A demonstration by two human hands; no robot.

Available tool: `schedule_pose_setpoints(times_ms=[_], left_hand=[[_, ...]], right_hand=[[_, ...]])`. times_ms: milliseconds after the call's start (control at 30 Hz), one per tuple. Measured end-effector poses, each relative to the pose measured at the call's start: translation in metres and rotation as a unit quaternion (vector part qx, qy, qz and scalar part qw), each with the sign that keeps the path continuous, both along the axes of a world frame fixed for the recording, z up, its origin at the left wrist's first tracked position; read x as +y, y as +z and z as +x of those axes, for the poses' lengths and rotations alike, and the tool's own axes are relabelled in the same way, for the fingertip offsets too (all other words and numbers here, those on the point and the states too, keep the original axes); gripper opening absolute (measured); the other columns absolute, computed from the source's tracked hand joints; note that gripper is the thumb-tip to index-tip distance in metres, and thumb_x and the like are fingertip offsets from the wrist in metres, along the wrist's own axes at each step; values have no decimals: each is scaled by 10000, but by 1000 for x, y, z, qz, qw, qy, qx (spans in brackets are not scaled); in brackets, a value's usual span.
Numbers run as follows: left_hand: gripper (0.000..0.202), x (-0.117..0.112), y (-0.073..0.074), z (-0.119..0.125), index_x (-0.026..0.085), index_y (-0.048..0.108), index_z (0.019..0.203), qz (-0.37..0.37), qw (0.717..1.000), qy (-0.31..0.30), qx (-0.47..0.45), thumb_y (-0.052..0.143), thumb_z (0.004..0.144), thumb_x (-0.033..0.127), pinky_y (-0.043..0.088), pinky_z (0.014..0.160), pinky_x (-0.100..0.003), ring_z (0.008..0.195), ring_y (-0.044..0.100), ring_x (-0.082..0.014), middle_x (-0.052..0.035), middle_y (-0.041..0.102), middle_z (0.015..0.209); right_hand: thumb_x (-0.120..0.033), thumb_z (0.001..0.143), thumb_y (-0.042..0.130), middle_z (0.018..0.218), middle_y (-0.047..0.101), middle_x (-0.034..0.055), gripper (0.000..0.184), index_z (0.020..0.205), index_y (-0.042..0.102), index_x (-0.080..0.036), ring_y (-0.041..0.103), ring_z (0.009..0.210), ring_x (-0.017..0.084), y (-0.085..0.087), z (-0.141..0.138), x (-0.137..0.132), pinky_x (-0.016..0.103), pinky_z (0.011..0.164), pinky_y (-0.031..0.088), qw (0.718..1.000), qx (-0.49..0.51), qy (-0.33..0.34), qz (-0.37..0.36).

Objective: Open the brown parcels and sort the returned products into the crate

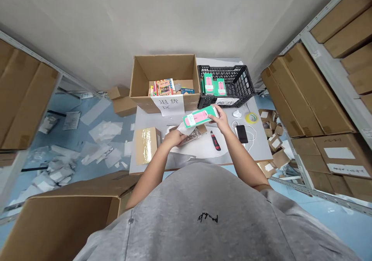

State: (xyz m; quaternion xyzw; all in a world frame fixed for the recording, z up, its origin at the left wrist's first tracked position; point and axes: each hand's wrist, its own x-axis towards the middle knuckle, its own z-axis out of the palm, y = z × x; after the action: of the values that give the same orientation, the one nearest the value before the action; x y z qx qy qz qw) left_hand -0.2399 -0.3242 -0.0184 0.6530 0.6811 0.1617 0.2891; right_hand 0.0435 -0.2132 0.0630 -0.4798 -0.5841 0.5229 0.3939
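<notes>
My right hand [220, 119] grips the right end of a flat green box with a pink panel [200, 117], tilted above the table. At its left end, my left hand [174, 138] is closed on a thin white sheet [184, 129] that touches the box; whether it is paper or plastic I cannot tell. Below the hands lies a small opened carton [201, 129] with crinkled clear wrap [193, 135]. A red and black box cutter [215, 141] rests on white paper [200, 148] between my forearms.
A large carton [139, 104] with booklets and a black crate [247, 83] with similar green boxes [208, 83] stand at the back. A taped carton [144, 146] sits left; a phone [241, 134], cable and tape roll [251, 117] right. Shelves with cartons flank the table.
</notes>
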Motion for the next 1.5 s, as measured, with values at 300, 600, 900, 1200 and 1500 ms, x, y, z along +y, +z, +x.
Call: schedule_pose_setpoints(times_ms=[300,600,900,1200,1500], left_hand=[[970,32,75,38,208,457,1533,232,972,-42,-21,907,737,530,479,1095,-481,1351,556,-381,-171,575,1473],[670,25,57,47,232,580,1328,227,973,5,28,877,775,469,508,953,-451,1130,655,-374,-131,705,1202],[623,6,62,32,236,616,1322,248,967,-28,44,841,806,501,486,984,-465,1143,644,-376,-133,713,1204],[607,1,67,56,236,619,1294,265,964,11,20,850,794,489,505,977,-464,1155,631,-370,-128,703,1179],[595,-13,57,124,252,598,1274,245,959,140,37,850,793,496,543,881,-450,1144,644,-376,-132,695,1169]], right_hand=[[-567,777,775,1359,652,80,733,1431,636,-267,679,1004,268,7,-16,-2,327,635,662,1000,18,13,3],[-689,940,573,1227,728,68,614,1376,692,-273,693,889,228,18,-19,-11,338,661,644,998,-11,33,48],[-430,807,798,1260,740,73,563,1343,737,-269,697,922,220,53,4,-9,353,695,663,981,-40,189,31],[-338,878,621,1138,762,58,454,1310,721,-239,714,952,257,49,22,-2,459,855,635,992,-44,84,88],[-376,990,625,1229,690,99,213,1135,737,-268,578,1235,337,57,38,-14,521,1134,422,930,-187,103,300]])
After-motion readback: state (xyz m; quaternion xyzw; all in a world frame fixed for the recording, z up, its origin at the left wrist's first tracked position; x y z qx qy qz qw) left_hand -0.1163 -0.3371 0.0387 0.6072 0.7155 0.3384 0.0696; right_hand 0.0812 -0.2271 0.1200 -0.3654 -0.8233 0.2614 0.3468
